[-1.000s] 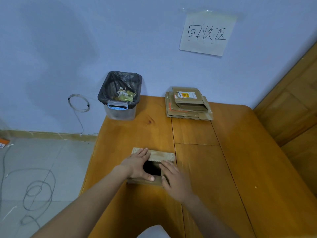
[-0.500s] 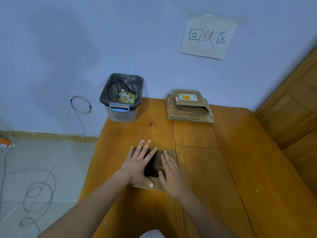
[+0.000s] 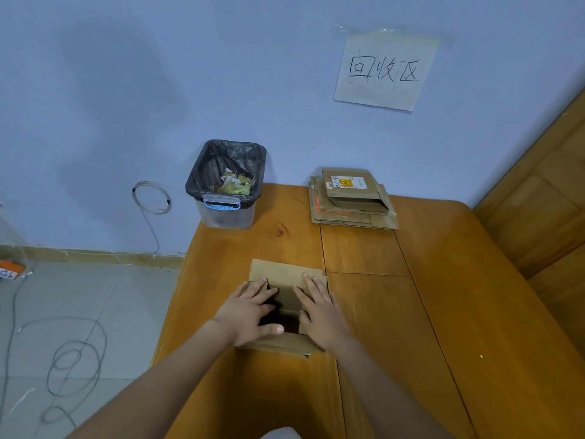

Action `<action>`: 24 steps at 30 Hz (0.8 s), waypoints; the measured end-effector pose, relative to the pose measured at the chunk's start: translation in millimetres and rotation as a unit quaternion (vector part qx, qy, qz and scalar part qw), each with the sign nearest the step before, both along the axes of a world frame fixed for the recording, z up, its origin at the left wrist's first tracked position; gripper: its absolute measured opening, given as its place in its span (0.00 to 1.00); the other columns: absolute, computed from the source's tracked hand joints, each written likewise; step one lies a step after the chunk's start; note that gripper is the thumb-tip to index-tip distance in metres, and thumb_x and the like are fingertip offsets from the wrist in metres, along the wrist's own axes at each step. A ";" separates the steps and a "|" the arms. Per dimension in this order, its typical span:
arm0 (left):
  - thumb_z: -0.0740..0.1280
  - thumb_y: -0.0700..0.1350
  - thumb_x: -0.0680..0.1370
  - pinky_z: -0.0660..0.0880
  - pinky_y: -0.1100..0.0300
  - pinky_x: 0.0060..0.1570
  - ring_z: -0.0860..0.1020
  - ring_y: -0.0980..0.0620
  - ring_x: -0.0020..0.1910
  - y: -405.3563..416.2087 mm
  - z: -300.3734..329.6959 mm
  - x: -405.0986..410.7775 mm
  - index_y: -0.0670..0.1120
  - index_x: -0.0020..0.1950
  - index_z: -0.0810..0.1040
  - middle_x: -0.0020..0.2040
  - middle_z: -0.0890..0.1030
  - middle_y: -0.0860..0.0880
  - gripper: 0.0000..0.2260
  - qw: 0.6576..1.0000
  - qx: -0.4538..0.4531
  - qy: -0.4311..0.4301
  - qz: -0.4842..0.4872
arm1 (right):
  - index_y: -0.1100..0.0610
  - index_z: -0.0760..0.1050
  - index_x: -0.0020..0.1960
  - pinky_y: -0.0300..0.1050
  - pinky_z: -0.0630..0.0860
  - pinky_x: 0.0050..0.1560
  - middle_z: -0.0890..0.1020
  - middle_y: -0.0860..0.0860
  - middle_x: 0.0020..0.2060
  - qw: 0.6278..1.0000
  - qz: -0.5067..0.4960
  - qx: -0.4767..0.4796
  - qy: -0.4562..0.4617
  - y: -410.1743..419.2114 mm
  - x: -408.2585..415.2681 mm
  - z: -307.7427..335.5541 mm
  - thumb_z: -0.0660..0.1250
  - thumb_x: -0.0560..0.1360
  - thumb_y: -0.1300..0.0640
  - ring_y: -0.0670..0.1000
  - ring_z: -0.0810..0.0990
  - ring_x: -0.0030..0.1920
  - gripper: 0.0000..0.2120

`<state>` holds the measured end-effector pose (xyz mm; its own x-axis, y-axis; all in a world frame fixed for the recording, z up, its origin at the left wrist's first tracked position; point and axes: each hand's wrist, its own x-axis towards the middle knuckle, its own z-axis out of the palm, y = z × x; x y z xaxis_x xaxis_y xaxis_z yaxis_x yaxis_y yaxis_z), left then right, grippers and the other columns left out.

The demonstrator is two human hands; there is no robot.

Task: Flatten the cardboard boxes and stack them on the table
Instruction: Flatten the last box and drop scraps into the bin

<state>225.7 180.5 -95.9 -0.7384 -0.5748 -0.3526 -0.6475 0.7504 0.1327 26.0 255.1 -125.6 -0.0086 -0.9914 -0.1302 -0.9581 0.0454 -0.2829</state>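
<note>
A small brown cardboard box (image 3: 285,274) lies on the wooden table (image 3: 411,312) in front of me, its flaps spread and a dark opening showing in the middle. My left hand (image 3: 250,310) presses flat on its left side, fingers straight. On the right flap my right hand (image 3: 321,312) presses flat in the same way. A stack of flattened cardboard boxes (image 3: 349,199) rests at the table's far edge against the wall; the top one carries a white and yellow label.
A clear bin with a black liner (image 3: 226,185) holding scraps stands at the table's far left corner. A paper sign (image 3: 384,71) is taped to the wall. Wooden panelling (image 3: 544,198) rises on the right. Cables (image 3: 72,356) lie on the floor at left.
Both hands slid back toward me from the far flap onto the box's two sides. The far flap now lies uncovered and flat.
</note>
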 end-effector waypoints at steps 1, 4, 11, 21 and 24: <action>0.46 0.73 0.75 0.37 0.49 0.75 0.36 0.51 0.77 -0.5 1.0 3.2 0.52 0.77 0.63 0.80 0.46 0.53 0.37 1.000 -0.003 0.020 0.013 | 0.46 0.53 0.77 0.54 0.42 0.74 0.38 0.40 0.75 1.000 0.004 -0.009 0.003 1.8 -4.1 -0.2 0.54 0.81 0.55 0.43 0.33 0.74 0.26; 0.43 0.76 0.69 0.42 0.52 0.76 0.39 0.53 0.78 -2.0 4.6 13.0 0.52 0.76 0.64 0.80 0.47 0.56 0.44 0.995 -0.007 0.076 0.056 | 0.46 0.60 0.75 0.53 0.41 0.74 0.39 0.36 0.73 0.999 -0.019 -0.030 0.006 9.5 -16.2 0.2 0.54 0.80 0.55 0.44 0.38 0.76 0.24; 0.44 0.78 0.67 0.48 0.54 0.75 0.42 0.56 0.78 0.4 5.6 20.1 0.53 0.77 0.62 0.80 0.50 0.56 0.46 0.988 -0.018 0.127 0.081 | 0.36 0.60 0.72 0.61 0.46 0.73 0.43 0.43 0.77 0.998 0.048 -0.011 0.034 16.8 -14.0 5.8 0.52 0.81 0.47 0.53 0.39 0.75 0.21; 0.42 0.82 0.63 0.50 0.51 0.75 0.39 0.55 0.77 4.7 -0.2 35.1 0.53 0.77 0.61 0.80 0.45 0.55 0.51 0.980 -0.055 0.140 0.128 | 0.47 0.66 0.54 0.35 0.76 0.45 0.56 0.43 0.71 0.989 -0.019 -0.092 -0.111 27.4 -27.2 22.4 0.59 0.79 0.49 0.43 0.73 0.56 0.06; 0.44 0.82 0.64 0.47 0.53 0.75 0.35 0.55 0.75 4.7 -1.7 37.8 0.53 0.78 0.59 0.79 0.43 0.55 0.51 0.981 -0.064 0.140 0.118 | 0.46 0.65 0.53 0.37 0.76 0.46 0.58 0.43 0.70 0.984 -0.031 -0.111 -0.135 33.2 -35.2 25.8 0.60 0.79 0.49 0.41 0.72 0.54 0.05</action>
